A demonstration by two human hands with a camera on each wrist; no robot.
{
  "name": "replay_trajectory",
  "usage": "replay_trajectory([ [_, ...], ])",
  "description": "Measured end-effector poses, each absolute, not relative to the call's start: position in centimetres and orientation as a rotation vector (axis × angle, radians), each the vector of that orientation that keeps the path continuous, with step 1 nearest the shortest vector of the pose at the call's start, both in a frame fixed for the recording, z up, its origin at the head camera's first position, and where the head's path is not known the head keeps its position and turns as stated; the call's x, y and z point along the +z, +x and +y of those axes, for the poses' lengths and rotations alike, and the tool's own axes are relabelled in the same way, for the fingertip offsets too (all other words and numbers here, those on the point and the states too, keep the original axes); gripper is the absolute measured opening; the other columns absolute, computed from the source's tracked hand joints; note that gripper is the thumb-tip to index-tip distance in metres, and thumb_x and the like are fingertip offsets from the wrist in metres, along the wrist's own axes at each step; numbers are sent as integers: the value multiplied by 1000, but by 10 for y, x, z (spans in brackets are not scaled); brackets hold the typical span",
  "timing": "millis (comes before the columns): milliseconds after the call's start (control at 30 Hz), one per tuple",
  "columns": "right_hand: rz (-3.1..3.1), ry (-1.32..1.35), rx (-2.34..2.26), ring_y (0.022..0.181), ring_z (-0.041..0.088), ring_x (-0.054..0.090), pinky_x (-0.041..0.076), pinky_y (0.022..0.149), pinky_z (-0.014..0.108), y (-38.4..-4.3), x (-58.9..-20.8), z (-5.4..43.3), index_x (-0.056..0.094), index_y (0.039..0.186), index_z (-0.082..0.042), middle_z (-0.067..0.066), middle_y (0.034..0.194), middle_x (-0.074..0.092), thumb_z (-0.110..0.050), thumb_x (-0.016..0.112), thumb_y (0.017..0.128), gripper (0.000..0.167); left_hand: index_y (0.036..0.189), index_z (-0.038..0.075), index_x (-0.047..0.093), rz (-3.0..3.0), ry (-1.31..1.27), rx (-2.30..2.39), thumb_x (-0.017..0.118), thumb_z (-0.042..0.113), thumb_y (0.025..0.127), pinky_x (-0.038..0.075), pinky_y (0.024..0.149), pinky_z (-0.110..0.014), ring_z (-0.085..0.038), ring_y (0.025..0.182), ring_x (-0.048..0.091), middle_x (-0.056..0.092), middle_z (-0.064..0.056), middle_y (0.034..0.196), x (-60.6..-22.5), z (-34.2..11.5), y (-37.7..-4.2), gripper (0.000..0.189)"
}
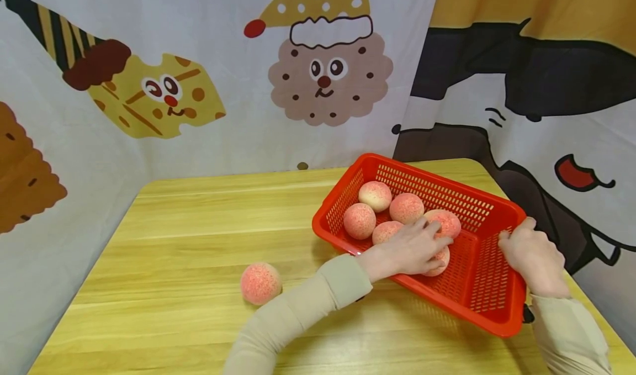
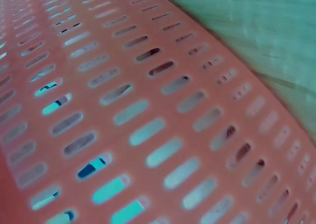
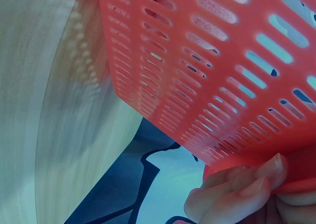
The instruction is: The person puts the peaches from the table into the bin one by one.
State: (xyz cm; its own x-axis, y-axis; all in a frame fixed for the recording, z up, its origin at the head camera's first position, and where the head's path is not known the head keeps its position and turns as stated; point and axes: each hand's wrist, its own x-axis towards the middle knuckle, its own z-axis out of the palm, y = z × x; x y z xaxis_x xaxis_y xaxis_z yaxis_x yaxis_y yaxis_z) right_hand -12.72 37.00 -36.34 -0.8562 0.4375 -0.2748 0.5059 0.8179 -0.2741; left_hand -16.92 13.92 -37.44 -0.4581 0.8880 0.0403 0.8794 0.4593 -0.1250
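Note:
A red plastic basket (image 1: 489, 198) with slotted walls stands on the right of the table, holding several pink-speckled peaches (image 1: 360, 221). My left hand (image 1: 409, 248) reaches over its near rim, fingers curved about a peach (image 1: 437, 263) near the basket's middle; part of that fruit is hidden. Another peach (image 1: 447, 223) lies by the far fingers. At the basket's right end, my right hand (image 1: 534, 256) grips the rim; its curled fingers (image 3: 237, 189) show in the right wrist view. Only the slotted basket wall (image 2: 123, 105) and some table appear in the left wrist view.
One loose peach (image 1: 260, 283) lies on the wooden table (image 1: 189, 237), left of the basket and near my left sleeve (image 1: 298, 309). A cartoon-printed curtain (image 1: 238, 88) hangs behind the table and along its sides.

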Motion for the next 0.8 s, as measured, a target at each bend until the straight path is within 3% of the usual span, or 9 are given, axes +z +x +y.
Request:
replay_trajectory([
  [133,2801,739,-513,50,25,58,50,47,37,-127,-363,369,20,120,23,28,74,52,-23,36,96,54,131,28,51,-2580,-1586,125,45,47,97,37,86,-24,-12,91,45,53,5,113,-369,132,-168,40],
  [300,2784,756,-543,48,23,60,52,47,36,-128,-362,368,17,123,23,28,75,52,-23,35,97,55,135,27,47,-2615,-1599,148,43,46,98,38,95,-25,-11,103,48,53,6,118,-357,119,-163,42],
  [533,2785,754,-551,48,23,60,52,46,36,-127,-364,369,17,123,23,29,76,52,-22,36,97,55,133,24,51,-2636,-1551,121,47,47,96,46,74,-23,-15,96,50,56,3,120,-340,78,-158,43],
  [800,2795,744,-529,48,23,59,51,47,36,-127,-364,370,18,122,23,28,75,52,-23,35,96,55,131,19,55,-2745,-1459,-14,52,46,94,52,77,-26,-18,103,55,58,-1,118,-329,15,-155,45],
])
